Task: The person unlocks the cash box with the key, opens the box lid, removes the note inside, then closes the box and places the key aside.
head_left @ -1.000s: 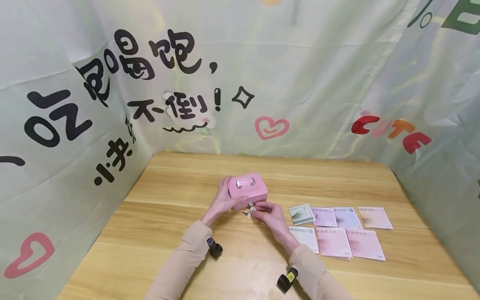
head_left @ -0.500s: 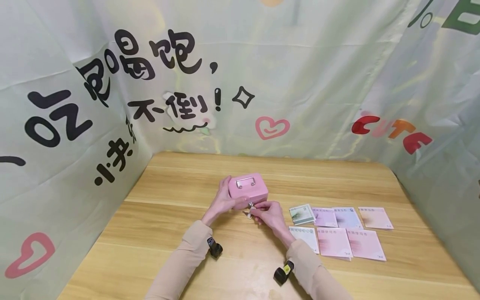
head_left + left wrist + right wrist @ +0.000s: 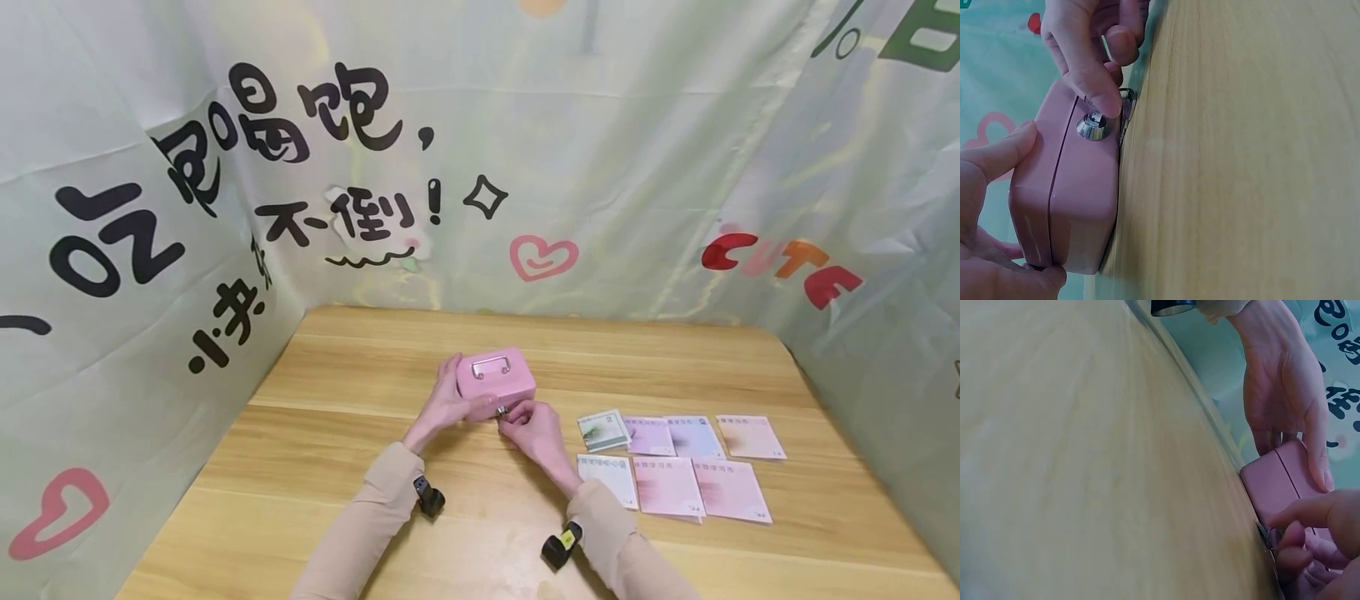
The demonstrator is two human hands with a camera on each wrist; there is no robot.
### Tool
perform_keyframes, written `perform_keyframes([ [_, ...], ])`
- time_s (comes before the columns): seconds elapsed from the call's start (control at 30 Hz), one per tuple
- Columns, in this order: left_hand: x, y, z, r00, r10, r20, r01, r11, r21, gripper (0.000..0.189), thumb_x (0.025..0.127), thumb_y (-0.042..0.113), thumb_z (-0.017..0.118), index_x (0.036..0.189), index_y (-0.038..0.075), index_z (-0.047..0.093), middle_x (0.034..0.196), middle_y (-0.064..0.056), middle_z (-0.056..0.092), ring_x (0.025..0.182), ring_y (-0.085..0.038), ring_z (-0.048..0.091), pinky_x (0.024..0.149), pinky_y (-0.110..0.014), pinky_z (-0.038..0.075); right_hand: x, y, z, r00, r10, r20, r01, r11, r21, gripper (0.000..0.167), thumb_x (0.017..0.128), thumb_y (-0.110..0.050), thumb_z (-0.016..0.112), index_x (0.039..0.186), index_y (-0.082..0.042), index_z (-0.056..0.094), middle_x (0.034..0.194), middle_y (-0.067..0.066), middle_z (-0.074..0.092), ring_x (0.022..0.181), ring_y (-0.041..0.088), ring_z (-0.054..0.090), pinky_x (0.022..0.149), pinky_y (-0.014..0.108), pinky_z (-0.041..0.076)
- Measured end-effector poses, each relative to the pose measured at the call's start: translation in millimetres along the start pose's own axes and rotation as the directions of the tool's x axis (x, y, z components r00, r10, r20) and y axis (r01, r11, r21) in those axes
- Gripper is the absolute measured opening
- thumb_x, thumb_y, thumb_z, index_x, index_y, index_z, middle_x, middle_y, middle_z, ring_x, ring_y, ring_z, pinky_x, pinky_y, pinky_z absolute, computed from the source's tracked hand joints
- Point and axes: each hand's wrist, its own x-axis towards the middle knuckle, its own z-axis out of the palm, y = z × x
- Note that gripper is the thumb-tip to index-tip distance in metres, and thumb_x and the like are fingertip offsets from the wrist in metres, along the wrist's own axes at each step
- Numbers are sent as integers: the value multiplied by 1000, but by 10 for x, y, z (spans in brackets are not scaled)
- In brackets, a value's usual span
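A small pink cash box (image 3: 510, 382) with a wire handle on its lid sits on the wooden table. My left hand (image 3: 444, 406) grips its left side, thumb along the lid's front edge and fingers behind. In the left wrist view a round silver lock (image 3: 1092, 128) stands out from the box front. There my right hand (image 3: 536, 433) pinches a key, most of it hidden by the thumb and forefinger. A metal ring with another key (image 3: 1126, 112) hangs below the fingers, close to the tabletop. The box's lid is down.
Several play banknotes lie in two rows on the right, among them a green note (image 3: 603, 431), a blue note (image 3: 697, 437) and a pink note (image 3: 731, 492). Printed cloth walls (image 3: 637, 192) enclose the table (image 3: 360, 358) at the back and sides.
My right hand has turned at the lock and shifted slightly left, its fingers now covering the keys that showed before. The left hand and box have stayed put.
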Motion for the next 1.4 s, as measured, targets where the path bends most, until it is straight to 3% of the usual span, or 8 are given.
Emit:
perform_keyframes([
  [0.13,6,-18,-1,1000,1,-1,-1,1000,-1,107,77,22,86,156,-7,20,160,-29,25,146,-47,33,125,-62,24,-1,30,29,993,-113,-39,107,985,-133,10,73,-6,77,73,-7,68,65,3,67,59,6,53,54,17,45],
  [0.3,4,-29,1,1000,-2,8,2,1000,-8,108,76,22,86,156,-6,20,160,-29,25,145,-46,34,125,-60,24,-1,68,65,981,-184,-62,170,969,-177,11,73,-6,77,71,-10,67,63,0,66,58,6,52,55,19,42],
  [0.5,1,-10,-6,1000,-8,5,8,1000,-20,108,77,22,86,157,-6,19,160,-30,23,146,-47,33,126,-60,23,20,54,80,949,-298,-101,267,932,-244,12,73,-4,76,67,-11,68,65,1,66,62,10,55,57,23,46],
  [0.7,-1,14,-6,1000,-15,7,15,1000,-12,108,77,22,86,156,-6,19,161,-30,22,147,-46,32,126,-59,23,-1,63,103,924,-364,-117,314,897,-312,15,72,-2,75,62,-10,67,66,2,64,59,13,57,53,25,46],
  [0.93,-8,9,-15,999,-36,2,36,999,-23,109,75,20,86,157,-5,19,162,-28,23,147,-46,32,125,-61,23,-23,67,126,923,-371,-106,323,893,-314,15,74,1,72,62,-7,68,68,4,64,60,14,57,53,25,46],
  [1.4,-15,27,0,998,-57,-18,55,996,-65,107,75,19,87,157,-4,22,162,-28,23,147,-46,32,126,-60,22,-39,48,113,937,-335,-98,301,917,-260,8,76,0,71,69,-2,72,70,7,67,63,17,60,59,26,50],
])
